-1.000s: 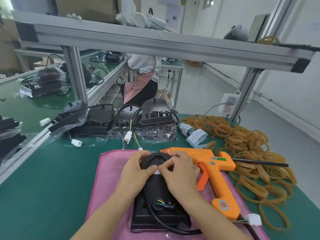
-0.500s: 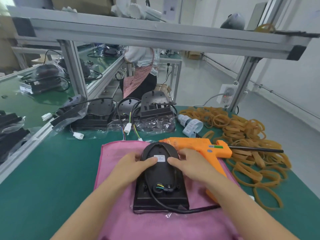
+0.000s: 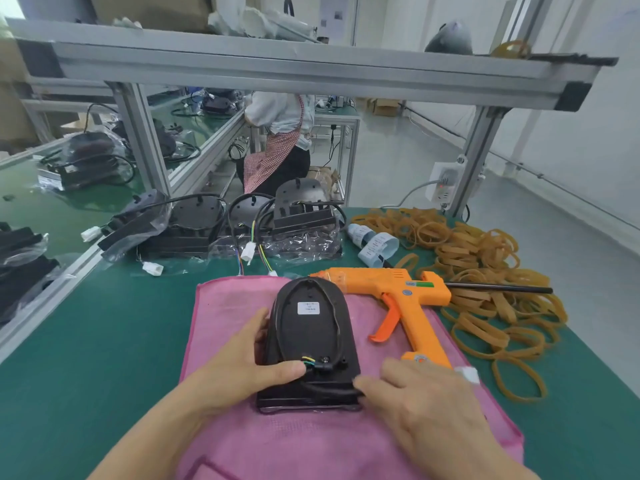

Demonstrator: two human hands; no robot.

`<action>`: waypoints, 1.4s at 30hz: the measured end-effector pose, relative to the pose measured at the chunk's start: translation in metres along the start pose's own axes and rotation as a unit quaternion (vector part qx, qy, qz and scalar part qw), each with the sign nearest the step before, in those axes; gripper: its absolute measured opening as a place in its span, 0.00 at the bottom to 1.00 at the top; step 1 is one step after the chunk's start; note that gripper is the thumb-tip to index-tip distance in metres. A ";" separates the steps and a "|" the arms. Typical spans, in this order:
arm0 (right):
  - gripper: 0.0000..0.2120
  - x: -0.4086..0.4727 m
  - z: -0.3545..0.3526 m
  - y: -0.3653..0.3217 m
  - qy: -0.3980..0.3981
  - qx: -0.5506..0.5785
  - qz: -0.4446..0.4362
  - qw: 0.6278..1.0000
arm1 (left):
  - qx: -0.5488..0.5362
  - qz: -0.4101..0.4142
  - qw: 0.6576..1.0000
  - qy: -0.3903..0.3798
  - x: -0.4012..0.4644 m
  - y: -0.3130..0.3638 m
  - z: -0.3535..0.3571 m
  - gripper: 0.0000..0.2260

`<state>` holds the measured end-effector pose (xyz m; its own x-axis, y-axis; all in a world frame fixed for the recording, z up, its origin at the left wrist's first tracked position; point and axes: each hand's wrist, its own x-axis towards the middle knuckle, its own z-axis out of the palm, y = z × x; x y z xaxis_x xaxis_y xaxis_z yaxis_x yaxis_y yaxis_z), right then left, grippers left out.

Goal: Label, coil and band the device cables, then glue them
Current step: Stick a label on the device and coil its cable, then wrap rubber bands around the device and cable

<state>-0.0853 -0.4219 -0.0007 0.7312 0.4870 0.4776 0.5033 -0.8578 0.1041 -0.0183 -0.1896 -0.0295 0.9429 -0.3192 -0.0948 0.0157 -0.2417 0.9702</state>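
Observation:
A black device [image 3: 311,337] lies bottom-up on a pink cloth [image 3: 239,299], with a white label [image 3: 309,308] stuck near its rounded far end. Its black cable [image 3: 337,323] runs in a groove around the edge and leaves at the near end by coloured wires [image 3: 309,362]. My left hand [image 3: 242,362] holds the device's left side, thumb pressing beside the wires. My right hand [image 3: 426,407] pinches the cable at the device's near right corner. The cable's white plug [image 3: 467,374] lies just behind my right hand. An orange glue gun [image 3: 401,299] lies to the right.
A heap of tan rubber bands [image 3: 485,271] covers the right of the green bench [image 3: 104,334]. Label rolls [image 3: 377,247] and several bagged black devices [image 3: 194,230] with loose plugs sit behind the cloth. A person in a checked apron [image 3: 277,140] stands beyond the aluminium frame [image 3: 145,140].
Both hands left the label at the far end and moved to the device's near end. My right hand took hold of the cable; my left thumb now presses by the wires.

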 end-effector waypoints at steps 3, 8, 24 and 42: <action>0.09 0.007 0.003 0.006 0.067 -0.023 -0.001 0.997 | 0.007 0.009 1.000 0.020 -0.003 0.000 0.001 0.30; 0.12 0.027 0.015 0.008 0.003 0.125 0.066 0.990 | 0.009 0.025 0.999 0.023 -0.004 -0.001 0.003 0.31; 0.12 0.052 0.042 0.029 -0.163 0.625 0.358 0.674 | -0.157 -0.142 0.974 0.075 0.038 0.020 -0.001 0.12; 0.15 0.080 0.049 0.048 -0.186 0.548 0.363 0.731 | -0.354 -0.079 0.931 0.040 0.044 0.019 -0.005 0.18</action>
<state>0.0202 -0.4155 -0.0002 0.9606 0.1549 -0.2308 -0.1613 -0.3654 -0.9168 0.0249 -0.2029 -0.0144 0.9319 -0.2538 -0.2592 0.3443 0.3937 0.8523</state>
